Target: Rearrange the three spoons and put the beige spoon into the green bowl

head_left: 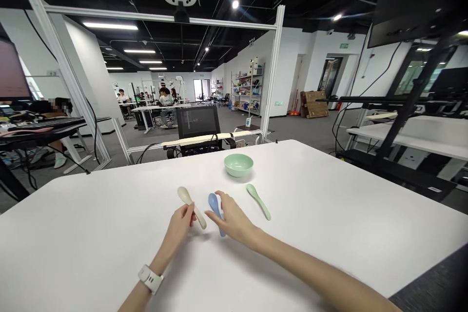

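Note:
My left hand [182, 223] pinches the handle of a cream spoon [185, 195], whose bowl points away from me to the upper left. Just right of it, a blue spoon [214, 203] lies in the same general direction. My right hand [231, 217] is over the blue spoon with thumb and fingers apart on either side of its handle; whether they touch it I cannot tell. A green spoon [258, 201] rests on the table to the right of that hand. Beyond the spoons stands a light green bowl [239, 165].
The white table [109, 234] carries all of these. Along its far side rises a metal frame [161, 14] with a white device on top. A black office chair [197, 122] stands behind the table. Several people sit at desks in the background.

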Demonstrator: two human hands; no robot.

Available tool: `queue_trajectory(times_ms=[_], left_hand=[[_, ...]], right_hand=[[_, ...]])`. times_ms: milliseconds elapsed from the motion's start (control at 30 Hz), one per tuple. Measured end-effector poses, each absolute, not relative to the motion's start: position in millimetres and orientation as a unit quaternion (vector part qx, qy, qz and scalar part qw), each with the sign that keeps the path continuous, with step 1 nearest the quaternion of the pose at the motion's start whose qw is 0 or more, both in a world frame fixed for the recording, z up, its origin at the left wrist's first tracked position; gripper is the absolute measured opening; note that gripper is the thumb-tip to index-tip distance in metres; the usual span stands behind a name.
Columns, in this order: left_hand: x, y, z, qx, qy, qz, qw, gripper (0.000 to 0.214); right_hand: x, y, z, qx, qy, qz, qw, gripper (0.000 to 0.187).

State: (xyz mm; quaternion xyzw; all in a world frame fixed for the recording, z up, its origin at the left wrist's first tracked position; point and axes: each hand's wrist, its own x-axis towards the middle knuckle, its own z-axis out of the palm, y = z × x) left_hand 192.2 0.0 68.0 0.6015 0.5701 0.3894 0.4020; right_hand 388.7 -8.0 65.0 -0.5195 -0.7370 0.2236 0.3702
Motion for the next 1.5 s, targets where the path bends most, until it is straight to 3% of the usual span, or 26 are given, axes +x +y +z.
queue_trajectory(times_ms=[133,233,367,567,700,833,1500], left_hand=[[186,7,56,0.630,0.601,0.328,0.366,0.066],[200,7,45,0.649,0.612,0.292,0.346,0.062],[222,10,40,0.668,0.625,0.255,0.313,0.053],[252,13,50,0.692,0.639,0.202,0.270,0.047],[262,10,53,0.693,0.654,0.170,0.251,0.048],[263,5,54,0.691,0.668,0.149,0.231,0.050],[263,1,52,0.730,0.648,0.127,0.176,0.063]], right_hand=[[383,-7,53,-0.582,-0.769,0.147,0.221,0.049],[381,-7,54,-0.586,-0.778,0.141,0.175,0.054],[419,3,66,-0.607,-0.746,0.156,0.225,0.055],[553,23,65,-0.624,-0.707,0.088,0.321,0.053],[635,26,49,-0.678,-0.665,0.055,0.309,0.058],[683,28,30,-0.695,-0.660,0.047,0.281,0.052],[714,27,4,-0.691,-0.669,0.037,0.272,0.049]])
